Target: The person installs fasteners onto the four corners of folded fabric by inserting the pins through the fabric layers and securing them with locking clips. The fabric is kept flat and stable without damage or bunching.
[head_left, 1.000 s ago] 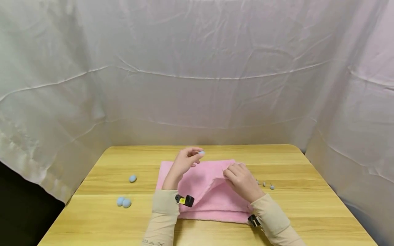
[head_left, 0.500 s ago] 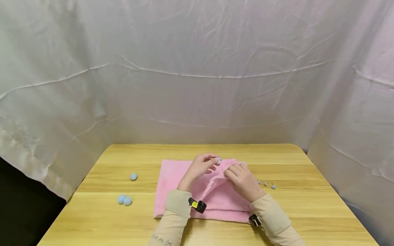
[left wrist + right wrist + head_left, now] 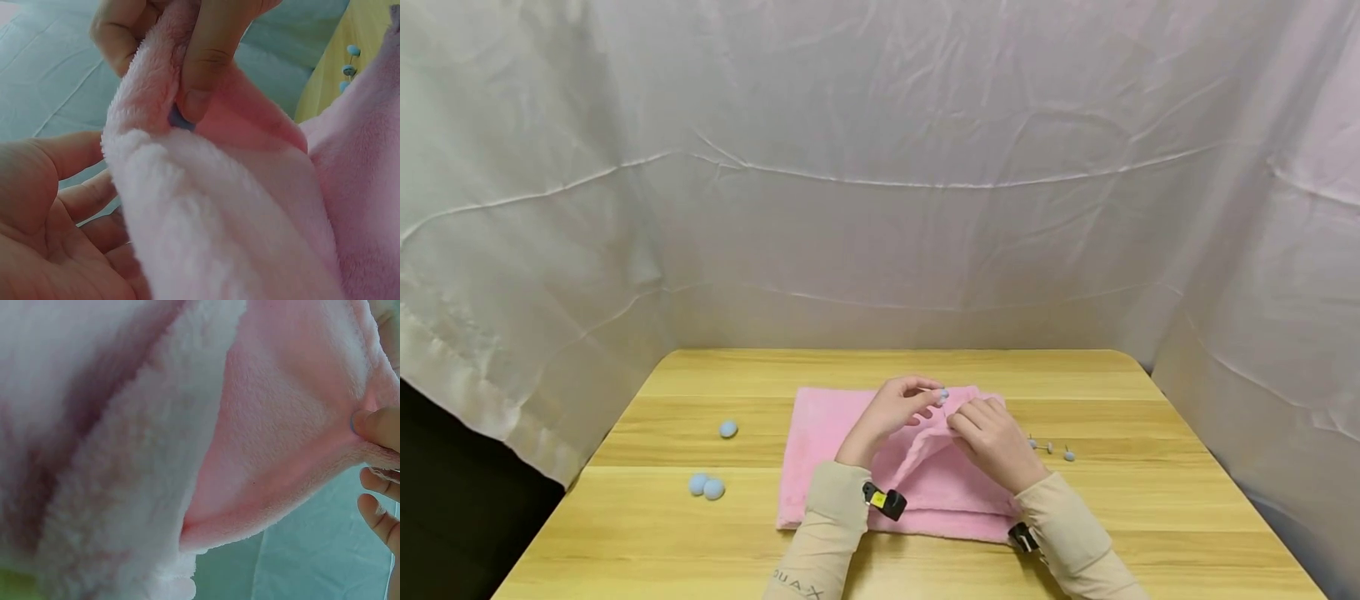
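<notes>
A pink plush cloth (image 3: 827, 429) lies folded on the table, its upper layer lifted near the right side. My right hand (image 3: 996, 442) pinches that raised edge. In the left wrist view, a bit of a blue piece (image 3: 181, 119) shows beneath the right thumb, against the fabric; the rest of it is hidden. A thin pin appears to stick up from the pinched spot. Just above and left of it, my left hand (image 3: 891, 417) holds a small light-blue round cap (image 3: 943, 394) between thumb and forefinger, the other fingers loosely bent.
On the left of the wooden table (image 3: 647, 533) lie three more blue caps, one alone (image 3: 728, 428) and two side by side (image 3: 706, 487). Right of the cloth are several small blue-headed pins (image 3: 1069, 455). Pale curtains (image 3: 880, 242) hang around the table.
My left hand has moved right with the blue cap, from over the cloth's middle to close beside the right hand. The right hand keeps its pinch in nearly the same place.
</notes>
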The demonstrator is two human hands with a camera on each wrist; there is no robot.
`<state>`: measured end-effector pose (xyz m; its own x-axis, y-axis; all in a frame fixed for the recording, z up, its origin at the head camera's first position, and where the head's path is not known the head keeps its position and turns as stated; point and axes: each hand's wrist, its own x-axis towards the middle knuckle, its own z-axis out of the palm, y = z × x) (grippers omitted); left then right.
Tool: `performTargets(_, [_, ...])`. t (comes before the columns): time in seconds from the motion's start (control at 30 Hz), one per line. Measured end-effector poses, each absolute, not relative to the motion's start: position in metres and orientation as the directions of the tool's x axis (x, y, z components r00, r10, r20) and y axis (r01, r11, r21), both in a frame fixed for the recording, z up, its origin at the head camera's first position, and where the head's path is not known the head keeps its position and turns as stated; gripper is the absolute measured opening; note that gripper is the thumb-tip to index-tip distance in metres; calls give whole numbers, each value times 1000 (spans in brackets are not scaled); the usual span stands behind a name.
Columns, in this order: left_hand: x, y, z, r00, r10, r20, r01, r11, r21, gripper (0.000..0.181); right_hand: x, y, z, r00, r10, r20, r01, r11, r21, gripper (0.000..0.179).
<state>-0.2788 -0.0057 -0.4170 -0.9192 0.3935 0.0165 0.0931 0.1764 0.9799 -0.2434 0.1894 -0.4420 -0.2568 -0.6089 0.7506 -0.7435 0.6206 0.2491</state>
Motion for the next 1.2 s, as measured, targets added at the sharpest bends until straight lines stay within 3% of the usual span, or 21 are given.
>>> performTargets(0.8, [-277,-6,-419,-913,409,-2,104,237,966,29,-246,192,-443,-266,-589,763,-733,637,237,10])
performTargets(1.2, [-276,-10,-415,-882,470,-28,126,294,948,22,-244,192,-443,-307,-591,746,-720,657,224,9])
